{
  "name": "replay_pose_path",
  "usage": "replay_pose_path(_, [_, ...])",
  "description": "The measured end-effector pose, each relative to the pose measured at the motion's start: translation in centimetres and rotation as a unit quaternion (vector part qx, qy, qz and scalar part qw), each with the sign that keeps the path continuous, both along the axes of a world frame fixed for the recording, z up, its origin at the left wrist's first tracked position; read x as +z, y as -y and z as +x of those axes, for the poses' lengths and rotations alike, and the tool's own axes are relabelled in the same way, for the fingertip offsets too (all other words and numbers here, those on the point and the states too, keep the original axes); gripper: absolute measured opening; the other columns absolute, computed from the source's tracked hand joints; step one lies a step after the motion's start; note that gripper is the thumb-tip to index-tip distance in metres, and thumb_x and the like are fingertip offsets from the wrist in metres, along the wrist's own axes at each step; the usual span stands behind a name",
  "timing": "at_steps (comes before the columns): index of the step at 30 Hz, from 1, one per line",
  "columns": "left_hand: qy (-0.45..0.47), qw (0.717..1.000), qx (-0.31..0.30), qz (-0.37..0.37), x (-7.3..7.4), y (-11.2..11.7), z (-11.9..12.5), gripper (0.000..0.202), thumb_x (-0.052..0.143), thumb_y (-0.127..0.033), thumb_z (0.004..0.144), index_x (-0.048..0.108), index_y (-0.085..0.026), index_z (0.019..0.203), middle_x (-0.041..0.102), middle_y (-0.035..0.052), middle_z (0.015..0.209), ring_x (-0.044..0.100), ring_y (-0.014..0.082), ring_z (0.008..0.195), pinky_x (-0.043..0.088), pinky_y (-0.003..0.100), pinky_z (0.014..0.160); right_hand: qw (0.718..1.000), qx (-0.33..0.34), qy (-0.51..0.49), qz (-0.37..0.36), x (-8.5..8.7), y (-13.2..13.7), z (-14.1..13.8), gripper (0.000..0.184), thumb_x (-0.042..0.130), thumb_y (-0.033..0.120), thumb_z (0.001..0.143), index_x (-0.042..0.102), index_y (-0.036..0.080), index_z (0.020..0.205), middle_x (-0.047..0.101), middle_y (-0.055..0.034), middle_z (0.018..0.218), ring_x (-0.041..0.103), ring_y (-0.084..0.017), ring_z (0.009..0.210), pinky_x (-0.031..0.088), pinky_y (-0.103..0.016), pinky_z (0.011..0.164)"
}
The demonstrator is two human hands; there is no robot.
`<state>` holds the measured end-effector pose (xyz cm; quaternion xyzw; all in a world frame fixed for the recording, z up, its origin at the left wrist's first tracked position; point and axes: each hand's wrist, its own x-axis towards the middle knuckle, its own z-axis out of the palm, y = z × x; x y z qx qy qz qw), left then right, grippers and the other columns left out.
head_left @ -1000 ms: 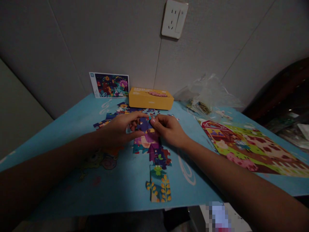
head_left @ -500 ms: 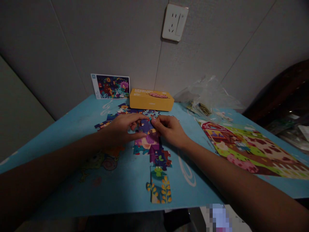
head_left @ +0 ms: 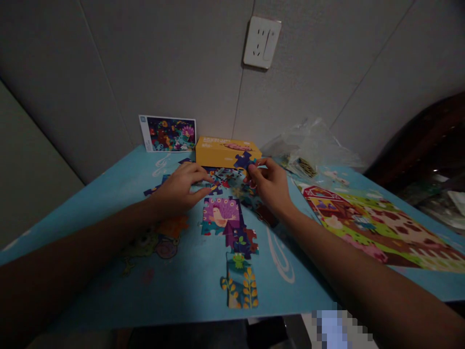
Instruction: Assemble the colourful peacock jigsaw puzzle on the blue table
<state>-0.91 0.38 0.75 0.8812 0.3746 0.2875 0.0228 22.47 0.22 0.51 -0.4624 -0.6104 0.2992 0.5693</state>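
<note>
In my right hand (head_left: 271, 186) a dark blue jigsaw puzzle piece (head_left: 242, 161) is pinched between thumb and fingers, raised in front of the yellow box. My left hand (head_left: 183, 189) rests over loose pieces, thumb and fingers apart and holding nothing I can see. Between the hands lie several loose puzzle pieces (head_left: 225, 177), partly hidden by the fingers. Closer to me is a joined section with a pink peacock (head_left: 222, 213). It runs on through a purple and brown part (head_left: 241, 240) to a frog and yellow-leaf part (head_left: 241, 286) near the table's front edge.
Against the wall stand a picture card (head_left: 170, 134) and a yellow box (head_left: 214, 154). A clear plastic bag (head_left: 312, 145) sits at the back right. A farm-scene puzzle (head_left: 374, 223) lies on the right of the blue patterned table (head_left: 203, 295).
My right hand has lifted the dark blue puzzle piece up and to the right, away from the peacock section. The peacock is now uncovered. My left hand has moved slightly left.
</note>
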Motion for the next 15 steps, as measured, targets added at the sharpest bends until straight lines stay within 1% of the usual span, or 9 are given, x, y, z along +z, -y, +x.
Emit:
replay_pose_path(2, [-0.043,0.999,-0.009,-0.022,-0.2,0.0,-0.1,0.032,0.057,-0.044,0.082,0.069,-0.018,0.094,0.059,0.0081,0.095,0.053,0.0238,0.096,0.04,0.038,0.09,0.999,0.027,0.028,-0.005,-0.2,0.3,-0.3,0.025,0.058,0.042,0.08,0.047,0.019,0.085,0.061,0.003,0.058,0.05,-0.009,0.047,0.036,-0.019,0.046])
replay_pose_path(3, [-0.066,0.997,-0.013,-0.037,-0.3,0.0,-0.1,0.035,0.059,-0.048,0.08,0.07,-0.018,0.094,0.059,0.0079,0.094,0.053,0.0241,0.095,0.04,0.038,0.089,0.998,0.043,0.045,-0.008,-0.3,0.5,-0.5,0.024,0.057,0.041,0.081,0.048,0.019,0.084,0.061,0.0031,0.057,0.051,-0.01,0.047,0.036,-0.02,0.047])
replay_pose_path(7, [-0.132,0.986,-0.025,-0.096,-0.3,0.4,-0.2,0.054,0.064,-0.06,0.071,0.065,-0.019,0.105,0.058,0.008,0.099,0.052,0.0256,0.098,0.04,0.036,0.085,0.988,0.094,0.123,-0.022,-0.4,1.1,-0.9,0.022,0.053,0.039,0.084,0.051,0.017,0.078,0.06,0.0012,0.059,0.052,-0.011,0.052,0.038,-0.021,0.052])
replay_pose_path(11, [-0.151,0.98,-0.045,-0.121,0.0,0.6,-0.4,0.066,0.068,-0.067,0.061,0.063,-0.021,0.109,0.057,0.0069,0.103,0.052,0.0259,0.1,0.039,0.034,0.085,0.978,0.119,0.169,-0.03,-0.4,1.2,-0.9,0.024,0.051,0.036,0.085,0.051,0.016,0.071,0.056,0.0009,0.062,0.051,-0.011,0.056,0.037,-0.022,0.053])
replay_pose_path(13, [-0.146,0.98,-0.058,-0.125,0.1,0.7,-0.4,0.068,0.068,-0.068,0.06,0.062,-0.021,0.11,0.056,0.0067,0.105,0.052,0.0258,0.101,0.039,0.034,0.085,0.974,0.119,0.192,-0.02,-0.4,1.2,-0.9,0.023,0.052,0.034,0.084,0.049,0.017,0.068,0.051,0.0022,0.061,0.047,-0.01,0.056,0.035,-0.022,0.052])
replay_pose_path(15, [-0.143,0.979,-0.066,-0.13,0.1,0.6,-0.4,0.069,0.068,-0.068,0.06,0.062,-0.021,0.11,0.056,0.0069,0.106,0.053,0.0258,0.1,0.039,0.034,0.085,0.97,0.121,0.209,-0.011,-0.4,1.1,-0.8,0.021,0.053,0.031,0.083,0.049,0.017,0.068,0.05,0.0026,0.061,0.046,-0.01,0.057,0.034,-0.022,0.053])
